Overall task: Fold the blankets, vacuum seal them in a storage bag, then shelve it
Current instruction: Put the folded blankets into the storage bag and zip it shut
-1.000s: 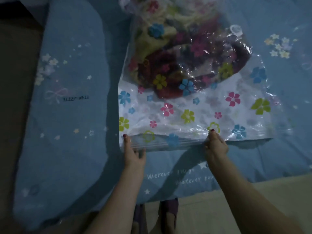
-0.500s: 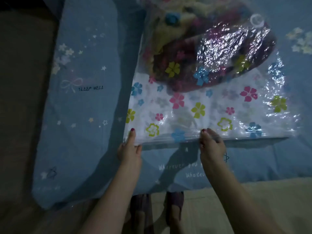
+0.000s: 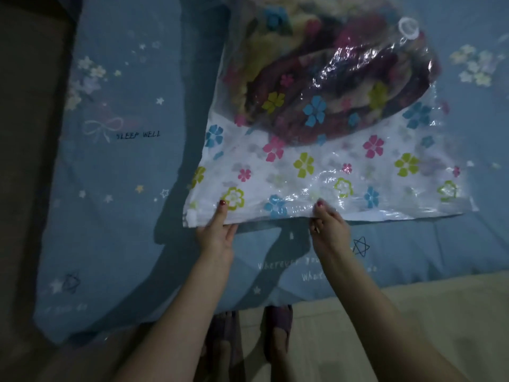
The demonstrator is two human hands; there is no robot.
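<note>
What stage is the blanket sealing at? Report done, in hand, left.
Done: dark floral blankets sit inside the clear flower-printed storage bag. In hand: left hand and right hand pinch its open edge. Left: vacuuming through the round white valve, shelving.

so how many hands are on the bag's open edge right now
2. The left hand pinches the clear flower-printed plastic storage bag near its left corner; the right hand pinches the same edge near the middle.

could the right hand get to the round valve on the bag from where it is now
Probably yes, with a long stretch. The right hand pinches the storage bag's near edge; the valve sits at the far side on top, nothing covering it, but the hand must let go first.
</note>
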